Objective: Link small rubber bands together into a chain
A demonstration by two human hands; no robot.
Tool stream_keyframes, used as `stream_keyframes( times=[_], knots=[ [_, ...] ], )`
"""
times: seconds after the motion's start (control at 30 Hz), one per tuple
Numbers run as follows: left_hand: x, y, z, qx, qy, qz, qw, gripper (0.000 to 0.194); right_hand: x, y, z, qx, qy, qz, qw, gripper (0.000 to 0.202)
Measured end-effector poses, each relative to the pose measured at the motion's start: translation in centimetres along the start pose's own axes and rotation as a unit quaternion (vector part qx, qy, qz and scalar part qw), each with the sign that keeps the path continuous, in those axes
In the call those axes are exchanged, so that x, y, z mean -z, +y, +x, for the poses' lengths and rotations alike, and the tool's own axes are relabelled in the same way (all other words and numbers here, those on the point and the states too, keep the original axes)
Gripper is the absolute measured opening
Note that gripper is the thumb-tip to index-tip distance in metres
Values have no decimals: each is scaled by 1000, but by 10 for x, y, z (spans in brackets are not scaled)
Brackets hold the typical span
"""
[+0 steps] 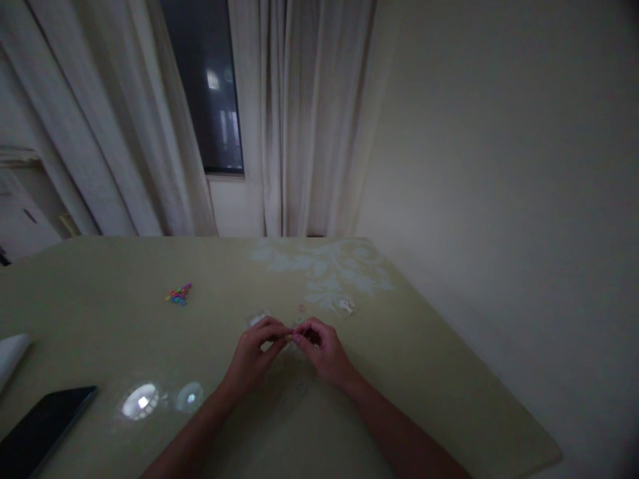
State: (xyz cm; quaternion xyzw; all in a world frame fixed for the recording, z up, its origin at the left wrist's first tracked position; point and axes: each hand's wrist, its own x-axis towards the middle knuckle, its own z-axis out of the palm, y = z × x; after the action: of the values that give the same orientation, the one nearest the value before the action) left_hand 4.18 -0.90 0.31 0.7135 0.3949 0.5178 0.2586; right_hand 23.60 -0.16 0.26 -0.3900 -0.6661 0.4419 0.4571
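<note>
Both hands meet above the middle of the table, fingertips almost touching. My left hand (257, 346) pinches a tiny piece with thumb and forefinger; a hint of yellow or gold shows there, but its kind is too small to make out. Opposite it, my right hand (322, 349) has thumb and forefinger closed at the same spot, and what it grips is mostly hidden. Just behind the left fingers lies a small clear plastic bag (258, 318). A few small pale rings or beads lie on the table close behind the fingertips.
A small heap of bright coloured pieces (178, 294) lies at the back left. Right of the hands is a small clear packet (344, 306) with something white. A dark flat device (47, 426) and a white object (12, 352) lie at the left edge of the table (424, 372).
</note>
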Motion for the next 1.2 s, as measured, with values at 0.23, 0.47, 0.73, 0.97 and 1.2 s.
stream_keyframes(
  times=[0.23,0.47,0.73,0.97,1.2],
  knots=[
    [6,-7,0,60,76,5,995,15,-6,15,5,82,-39,-232,968,12],
    [4,-8,2,59,97,-16,993,18,-16,23,7,107,-106,-434,888,24],
    [4,-12,0,55,67,-15,996,11,-9,19,8,71,-48,-326,941,16],
    [2,-4,1,61,-6,-40,997,13,-3,8,10,59,59,-113,990,7],
    [3,-6,0,41,-3,-30,999,9,-5,-2,0,77,37,-79,993,16]
  ],
)
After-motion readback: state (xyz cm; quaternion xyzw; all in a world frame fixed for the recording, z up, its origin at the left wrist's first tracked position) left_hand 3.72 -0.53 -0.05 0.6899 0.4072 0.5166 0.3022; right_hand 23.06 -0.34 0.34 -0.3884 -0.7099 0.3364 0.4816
